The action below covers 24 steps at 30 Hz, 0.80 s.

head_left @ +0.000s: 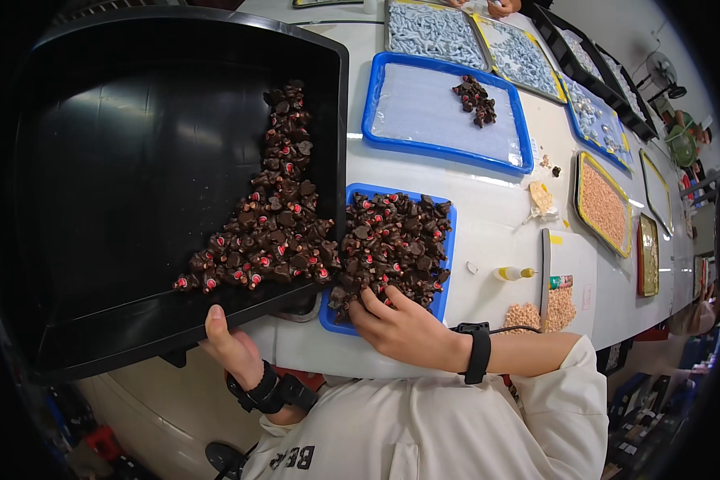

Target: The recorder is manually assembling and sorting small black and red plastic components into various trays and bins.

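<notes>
A large black plastic bin (160, 184) is tilted toward the right, and small dark-brown figures with red spots (272, 232) are heaped along its right side and near corner. My left hand (236, 348) grips the bin's near wall, thumb up against its outside; the other fingers are mostly hidden. The bin's right edge meets a blue tray (453, 240) piled with the same brown figures (396, 240). At that tray's near edge my right hand (400, 324) rests on the pile with bent fingers; whether it pinches a figure is unclear.
Beyond lies another blue tray (448, 148) with a white lining and a small cluster of brown figures. Trays of pale blue pieces (432, 32) and a tray of peach pieces (604, 204) stand farther off. A small yellowish bottle (514, 274) lies right of my hand.
</notes>
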{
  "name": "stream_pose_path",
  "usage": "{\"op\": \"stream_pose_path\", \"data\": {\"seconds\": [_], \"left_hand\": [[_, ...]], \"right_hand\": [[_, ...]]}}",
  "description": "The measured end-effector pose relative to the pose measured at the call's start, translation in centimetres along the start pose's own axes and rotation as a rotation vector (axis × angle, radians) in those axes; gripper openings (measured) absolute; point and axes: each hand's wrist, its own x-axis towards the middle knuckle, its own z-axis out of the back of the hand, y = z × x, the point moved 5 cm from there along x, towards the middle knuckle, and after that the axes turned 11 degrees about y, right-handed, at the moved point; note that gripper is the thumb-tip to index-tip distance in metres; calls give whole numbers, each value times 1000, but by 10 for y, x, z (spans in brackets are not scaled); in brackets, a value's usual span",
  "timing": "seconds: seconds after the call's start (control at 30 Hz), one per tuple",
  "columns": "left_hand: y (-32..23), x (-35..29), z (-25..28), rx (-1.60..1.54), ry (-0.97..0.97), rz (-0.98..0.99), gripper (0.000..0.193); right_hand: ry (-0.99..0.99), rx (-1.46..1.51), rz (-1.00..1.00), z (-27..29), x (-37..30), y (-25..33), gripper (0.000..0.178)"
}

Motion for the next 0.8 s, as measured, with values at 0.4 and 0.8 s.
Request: {"op": "stream_pose_path", "data": {"seconds": [0.4, 0.8], "left_hand": [[-4, -2, -6, 5, -22, -32, 44], [-5, 1, -7, -17, -38, -32, 40]], "right_hand": [[-82, 75, 63, 12, 6, 1, 26], [-7, 160, -100, 7, 17, -20, 26]]}}
